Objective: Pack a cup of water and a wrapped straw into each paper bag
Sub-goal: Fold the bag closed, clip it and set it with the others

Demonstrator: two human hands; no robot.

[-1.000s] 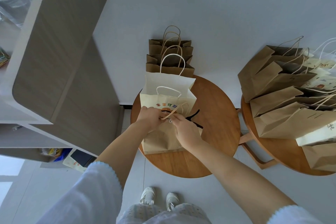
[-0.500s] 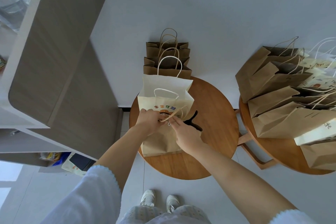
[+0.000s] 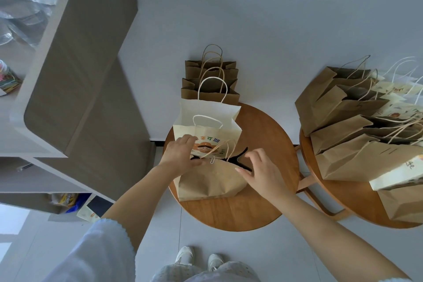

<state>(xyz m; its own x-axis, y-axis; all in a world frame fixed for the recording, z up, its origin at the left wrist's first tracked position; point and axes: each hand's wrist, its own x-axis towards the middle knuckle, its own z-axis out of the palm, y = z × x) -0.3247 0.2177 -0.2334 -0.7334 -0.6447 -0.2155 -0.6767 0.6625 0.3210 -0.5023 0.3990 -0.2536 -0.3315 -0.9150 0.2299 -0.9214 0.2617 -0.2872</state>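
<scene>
2 hands (image 3: 180, 155) (image 3: 263, 173): left pinches clipped brown bag (image 3: 212, 181), right spread wide; printed bag (image 3: 206, 133) stands behind.

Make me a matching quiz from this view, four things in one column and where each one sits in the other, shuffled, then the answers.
Things:
1. paper clip
2. printed white bag
3. row of brown bags
4. left hand

Places:
A. against the wall behind the near round table
B. on the folded top edge of the nearest brown bag
C. upright just behind the nearest brown bag
D. at the nearest bag's top left corner

Pairs: 1-B, 2-C, 3-A, 4-D
</scene>
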